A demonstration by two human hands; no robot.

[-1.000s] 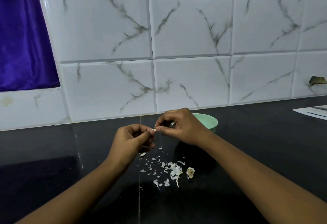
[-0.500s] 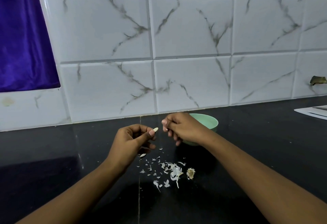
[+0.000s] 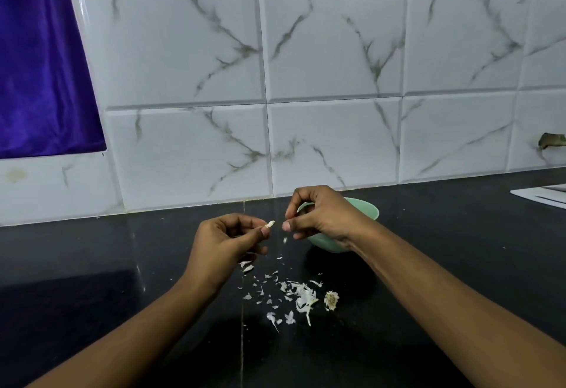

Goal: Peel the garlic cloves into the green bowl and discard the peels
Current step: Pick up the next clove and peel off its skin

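Garlic clove (image 3: 270, 224) pinched between left hand (image 3: 223, 243) fingertips. One second ago the right hand (image 3: 324, 219) touched it; now we note it drawn rightward, fingers curled, contents unclear. Flake (image 3: 285, 240) falls below the grip. Green bowl (image 3: 369, 213) sits behind the right hand, peels (image 3: 301, 294) beneath, open counter (image 3: 107, 265) to the left.

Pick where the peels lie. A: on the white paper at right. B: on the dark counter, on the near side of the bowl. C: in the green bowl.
B: the peels lie scattered on the counter, on the near side of the bowl.
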